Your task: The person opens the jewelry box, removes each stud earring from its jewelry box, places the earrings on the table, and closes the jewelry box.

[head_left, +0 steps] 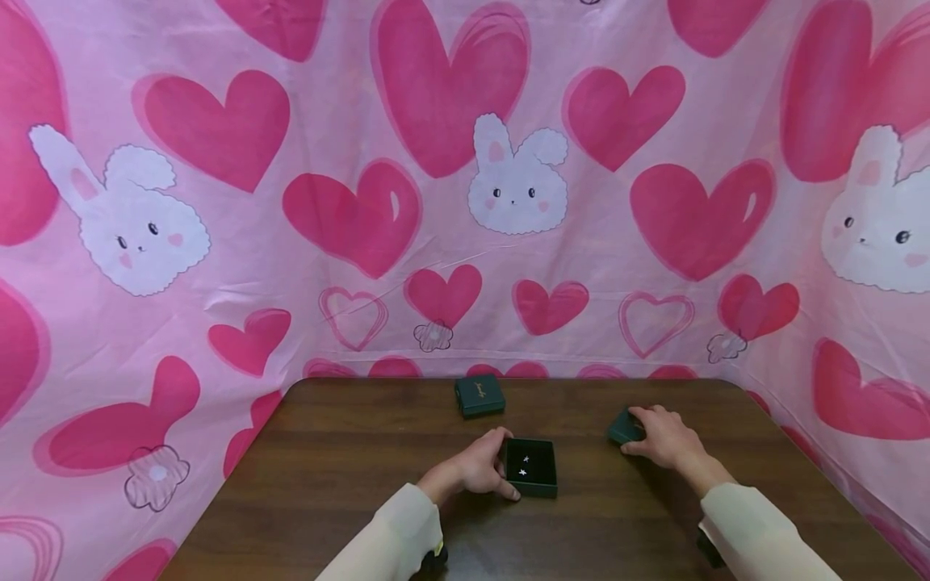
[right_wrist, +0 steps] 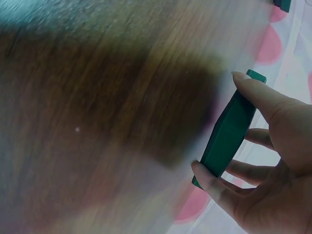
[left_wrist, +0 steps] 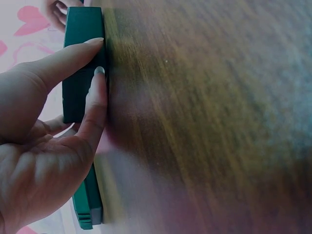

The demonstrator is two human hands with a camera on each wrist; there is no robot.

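Note:
A dark green jewelry box (head_left: 534, 490) sits uncovered on the table, its black padding bearing two small silver star-shaped earrings (head_left: 523, 472). At its left side my left hand (head_left: 481, 464) holds it, thumb at the near corner and fingers toward the far one. The left wrist view shows thumb and a finger against the wall of this green box (left_wrist: 80, 31). Off to the right, my right hand (head_left: 667, 440) grips a green box lid (head_left: 622, 428) by opposite edges. In the right wrist view the lid (right_wrist: 231, 124) is tilted between thumb and fingers.
Toward the table's back edge stands a closed green box (head_left: 480, 394) with gold lettering on top. The brown wooden table (head_left: 349, 484) has rounded far corners. Pink fabric (head_left: 450, 242) printed with hearts and rabbits hangs behind and on both sides.

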